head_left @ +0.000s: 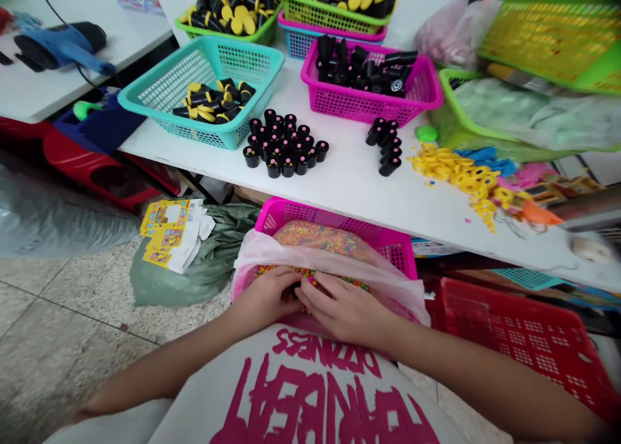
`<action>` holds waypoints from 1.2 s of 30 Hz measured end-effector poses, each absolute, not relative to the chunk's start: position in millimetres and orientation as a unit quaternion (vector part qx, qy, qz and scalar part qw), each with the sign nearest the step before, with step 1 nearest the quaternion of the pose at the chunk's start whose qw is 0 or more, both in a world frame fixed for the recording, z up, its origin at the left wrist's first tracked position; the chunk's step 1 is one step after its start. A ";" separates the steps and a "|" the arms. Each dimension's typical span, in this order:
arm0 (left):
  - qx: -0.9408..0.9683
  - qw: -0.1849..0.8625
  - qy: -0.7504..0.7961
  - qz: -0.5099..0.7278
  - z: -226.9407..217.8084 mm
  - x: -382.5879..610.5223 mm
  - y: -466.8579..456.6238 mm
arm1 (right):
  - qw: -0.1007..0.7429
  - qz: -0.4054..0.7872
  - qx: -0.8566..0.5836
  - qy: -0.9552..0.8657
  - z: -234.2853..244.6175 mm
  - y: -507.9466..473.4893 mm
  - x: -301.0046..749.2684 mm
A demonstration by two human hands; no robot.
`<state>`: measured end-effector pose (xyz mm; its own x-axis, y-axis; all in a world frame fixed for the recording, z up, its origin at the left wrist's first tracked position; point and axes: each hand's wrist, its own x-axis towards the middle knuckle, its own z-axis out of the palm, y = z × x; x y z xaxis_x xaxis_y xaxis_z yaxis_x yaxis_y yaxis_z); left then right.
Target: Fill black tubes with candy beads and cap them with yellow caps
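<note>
My left hand (269,294) and my right hand (347,307) meet over a pink basket (395,253) in my lap. Inside it a translucent plastic bag (383,288) lies open, filled with small multicoloured balls (320,237). The fingers of both hands are curled towards each other just above the balls. Something small with a bit of pink shows between the fingertips, mostly covered, and its kind cannot be told.
On the white table (334,166) stand black tubes (284,143) with pink dots. Behind them are a turquoise basket (201,130) of black-and-yellow pieces and a magenta basket (371,101) of black tubes. Yellow pieces (456,172) lie right. A red crate (524,340) stands at lower right.
</note>
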<state>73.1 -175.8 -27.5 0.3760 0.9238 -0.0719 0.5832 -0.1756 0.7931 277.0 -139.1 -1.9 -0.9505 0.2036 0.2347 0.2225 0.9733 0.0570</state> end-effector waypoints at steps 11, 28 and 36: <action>0.734 0.389 0.508 0.228 -30.0 75.1 -175.9 | 0.123 0.049 -0.127 -0.983 5.2 -136.8 281.7; 0.750 0.332 0.523 0.230 -33.3 74.5 -177.6 | 0.031 0.332 -0.299 -0.894 5.1 -134.7 306.6; 0.751 0.341 0.521 0.219 -32.5 74.4 -179.1 | 0.121 0.278 -0.297 -0.906 2.5 -113.4 304.1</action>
